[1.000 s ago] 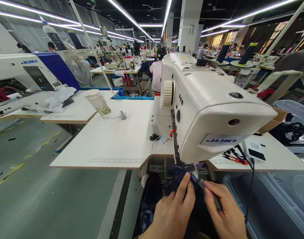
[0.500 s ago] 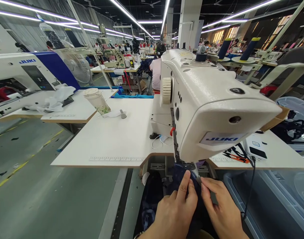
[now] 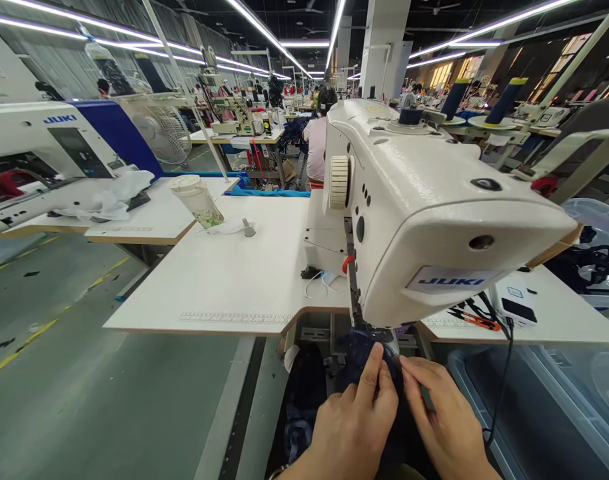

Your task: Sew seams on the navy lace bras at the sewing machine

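Observation:
Dark navy fabric lies under the needle end of a white JUKI sewing machine. My left hand presses on this fabric, its index and middle fingers stretched forward close together and its thumb hidden. Just to the right, my right hand pinches the fabric's edge between thumb and fingertips. More dark cloth hangs below, left of my left hand. The needle and presser foot are mostly hidden behind the machine head.
The white worktable carries a lidded cup and a small grey cone. Orange-handled snips and a white device with a cable lie right. A clear plastic bin stands below right. Another sewing machine is left.
The view has shifted slightly, so the machine sits a little further right. Both hands keep nearly the same place on the fabric. A grey bit at my right fingertips shows less now.

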`<state>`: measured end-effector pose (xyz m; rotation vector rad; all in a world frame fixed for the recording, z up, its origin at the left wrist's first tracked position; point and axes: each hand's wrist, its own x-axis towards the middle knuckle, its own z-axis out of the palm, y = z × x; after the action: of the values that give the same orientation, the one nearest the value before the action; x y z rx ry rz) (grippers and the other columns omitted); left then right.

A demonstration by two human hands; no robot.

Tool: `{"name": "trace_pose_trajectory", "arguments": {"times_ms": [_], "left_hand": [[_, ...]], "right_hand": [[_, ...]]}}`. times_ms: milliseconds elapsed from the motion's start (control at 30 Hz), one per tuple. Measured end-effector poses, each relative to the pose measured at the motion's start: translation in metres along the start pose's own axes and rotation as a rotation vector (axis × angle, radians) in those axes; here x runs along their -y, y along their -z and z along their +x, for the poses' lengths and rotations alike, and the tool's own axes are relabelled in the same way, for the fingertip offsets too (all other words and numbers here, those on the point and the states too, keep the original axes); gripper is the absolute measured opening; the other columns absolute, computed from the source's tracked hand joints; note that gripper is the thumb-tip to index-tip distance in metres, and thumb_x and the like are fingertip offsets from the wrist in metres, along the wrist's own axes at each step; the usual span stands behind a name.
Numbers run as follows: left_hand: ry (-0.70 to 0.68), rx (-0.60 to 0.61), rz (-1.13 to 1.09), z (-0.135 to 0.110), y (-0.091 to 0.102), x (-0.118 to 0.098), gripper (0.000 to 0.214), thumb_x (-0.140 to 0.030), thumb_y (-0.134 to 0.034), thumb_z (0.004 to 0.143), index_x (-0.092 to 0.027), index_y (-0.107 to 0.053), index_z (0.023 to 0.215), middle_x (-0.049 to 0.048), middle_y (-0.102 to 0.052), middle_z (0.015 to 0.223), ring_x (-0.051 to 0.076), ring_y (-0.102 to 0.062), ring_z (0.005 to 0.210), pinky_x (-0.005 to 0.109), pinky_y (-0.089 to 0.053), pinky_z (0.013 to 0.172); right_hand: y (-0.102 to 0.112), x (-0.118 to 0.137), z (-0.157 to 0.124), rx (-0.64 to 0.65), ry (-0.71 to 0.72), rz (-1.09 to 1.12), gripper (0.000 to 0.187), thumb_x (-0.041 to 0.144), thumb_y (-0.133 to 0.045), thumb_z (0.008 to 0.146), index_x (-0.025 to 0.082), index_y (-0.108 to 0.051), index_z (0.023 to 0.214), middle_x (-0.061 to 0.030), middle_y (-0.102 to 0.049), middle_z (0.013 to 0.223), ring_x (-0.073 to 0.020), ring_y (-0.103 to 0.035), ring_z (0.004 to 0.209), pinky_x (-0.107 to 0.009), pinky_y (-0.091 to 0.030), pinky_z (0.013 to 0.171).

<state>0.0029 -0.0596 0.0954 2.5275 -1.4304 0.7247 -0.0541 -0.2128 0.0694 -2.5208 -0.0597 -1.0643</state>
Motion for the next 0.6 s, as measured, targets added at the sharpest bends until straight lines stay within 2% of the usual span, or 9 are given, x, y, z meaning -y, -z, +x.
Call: {"name": "trace_pose_trajectory", "arguments": {"times_ms": [367, 600], "left_hand": [[0.013, -0.013, 0.012, 0.0007, -0.0008, -0.0014, 0.045, -0.004, -0.048, 0.07, -0.012, -0.067, 0.11, 0.0131, -0.056, 0.129, 0.011, -0.062, 0.045, 0.02, -0.048, 0.035], [0.046, -0.052, 0.019, 0.0025, -0.0029, -0.0077, 0.038, -0.001, -0.044, 0.077, -0.012, -0.068, 0.105, 0.0122, -0.059, 0.125, 0.009, -0.061, 0.043, 0.018, -0.047, 0.035]], "right_hand": [[-0.0025, -0.002, 0.0009, 0.011, 0.065, -0.026, 0.017, 0.018, -0.044, 0.097, 0.014, -0.056, 0.109, -0.0084, -0.064, 0.093, -0.0131, -0.062, 0.088, -0.021, -0.053, 0.078], [0.0051, -0.0039, 0.0041, 0.067, 0.078, 0.005, 0.017, 0.017, -0.044, 0.097, 0.015, -0.055, 0.109, -0.0071, -0.065, 0.092, -0.0123, -0.063, 0.087, -0.019, -0.053, 0.079]]}}
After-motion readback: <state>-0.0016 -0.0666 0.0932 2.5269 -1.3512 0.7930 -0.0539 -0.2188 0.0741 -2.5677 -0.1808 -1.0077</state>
